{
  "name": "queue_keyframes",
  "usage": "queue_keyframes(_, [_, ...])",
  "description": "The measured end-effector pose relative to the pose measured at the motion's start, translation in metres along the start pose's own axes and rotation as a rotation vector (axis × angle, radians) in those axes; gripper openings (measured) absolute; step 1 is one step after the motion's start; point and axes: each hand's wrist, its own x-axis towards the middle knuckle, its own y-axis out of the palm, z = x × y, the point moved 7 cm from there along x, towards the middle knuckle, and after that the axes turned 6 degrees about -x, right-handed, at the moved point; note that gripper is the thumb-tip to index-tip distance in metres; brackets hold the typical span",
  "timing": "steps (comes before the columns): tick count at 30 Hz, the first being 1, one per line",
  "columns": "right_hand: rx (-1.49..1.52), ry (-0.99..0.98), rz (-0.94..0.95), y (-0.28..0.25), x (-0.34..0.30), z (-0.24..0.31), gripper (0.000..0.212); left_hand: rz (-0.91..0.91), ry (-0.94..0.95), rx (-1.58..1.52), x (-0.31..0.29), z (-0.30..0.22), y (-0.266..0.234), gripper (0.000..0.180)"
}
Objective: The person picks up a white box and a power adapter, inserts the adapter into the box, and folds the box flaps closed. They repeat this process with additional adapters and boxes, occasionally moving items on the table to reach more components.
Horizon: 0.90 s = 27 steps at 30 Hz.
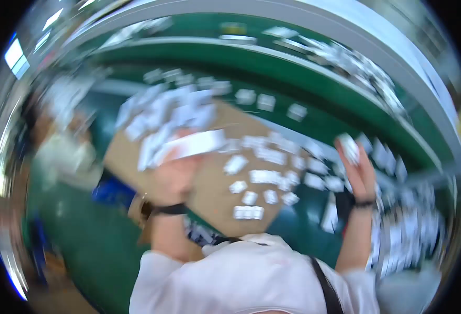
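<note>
Over the brown cardboard sheet, my left hand is closed on a long white piece that looks like a flat box. Farther right, my right hand is raised above the green table, its fingers closed round a small white block-like piece. Between the two hands, several small white pieces lie in loose groups on the cardboard. Beyond my left hand is a spread of larger white boxes. Motion blur hides the finer detail of both held pieces.
A green shelf runs along the back, carrying white items at its right. Many white pieces are stacked at the right. Another person works at the left, near a blue bin.
</note>
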Motion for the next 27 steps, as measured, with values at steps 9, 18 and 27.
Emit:
queue_keyframes(9, [-0.129, -0.115, -0.081, 0.036, -0.118, -0.032, 0.059, -0.043, -0.669, -0.253, -0.099, 0.180, 0.025, 0.045])
queue_keyframes(18, [-0.535, -0.681, -0.069, 0.141, -0.145, 0.008, 0.028, 0.021, -0.598, 0.081, -0.131, 0.174, 0.048, 0.044])
queue_keyframes(27, [-0.898, -0.626, -0.107, 0.128, -0.150, -0.001, 0.031, 0.068, -0.429, 0.317, -0.134, 0.176, 0.064, 0.047])
